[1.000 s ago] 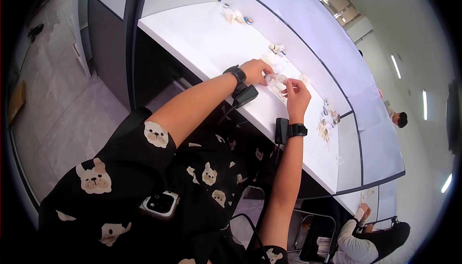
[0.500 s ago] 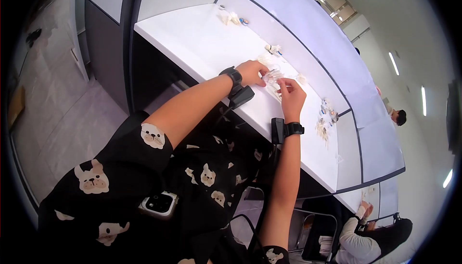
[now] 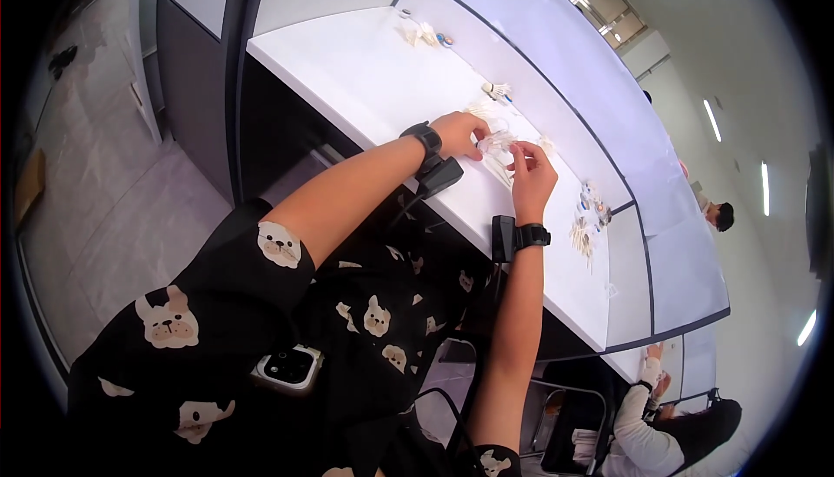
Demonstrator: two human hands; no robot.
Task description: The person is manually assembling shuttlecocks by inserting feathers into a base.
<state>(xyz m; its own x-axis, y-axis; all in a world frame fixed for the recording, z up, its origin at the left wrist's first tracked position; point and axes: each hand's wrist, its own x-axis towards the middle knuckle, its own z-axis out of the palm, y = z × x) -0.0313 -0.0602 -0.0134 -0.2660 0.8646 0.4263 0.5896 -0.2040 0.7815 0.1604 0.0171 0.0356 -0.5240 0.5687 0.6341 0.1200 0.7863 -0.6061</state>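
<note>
**Left hand [image 3: 456, 135] and right hand [image 3: 534, 177] meet at a pale shuttlecock [image 3: 497, 142]**

The pale shuttlecock is between the two hands, over the white worktop [image 3: 382, 73]. The left hand's grip is closed on its left end, with the thumb and fingers around it. The right hand's thumb and fingertips are close together at its right side. They are so small here that I cannot tell if that grip is pinching a bit of it or only touching it.

Some loose white feathers [image 3: 501, 170] lie on the worktop just below the pale shuttlecock. Behind the hands, near the back wall [image 3: 556, 86], is a white shuttlecock with a dark band [image 3: 496, 91]. Far to the left, by the same wall, sits a small heap of pale bits [image 3: 421, 36], with a small round blue thing [image 3: 446, 40] beside it. To the right is a messy bunch of shuttlecock parts [image 3: 594, 202], with a bunch of thin pale sticks [image 3: 583, 237] near it.

Each wrist has a black strap with a black box. The person's black clothes [image 3: 261, 303] have dog faces on them, and a phone [image 3: 291, 367] rests there. At the lower right, another person in a white sleeve [image 3: 637, 423] sits at the next desk.
</note>
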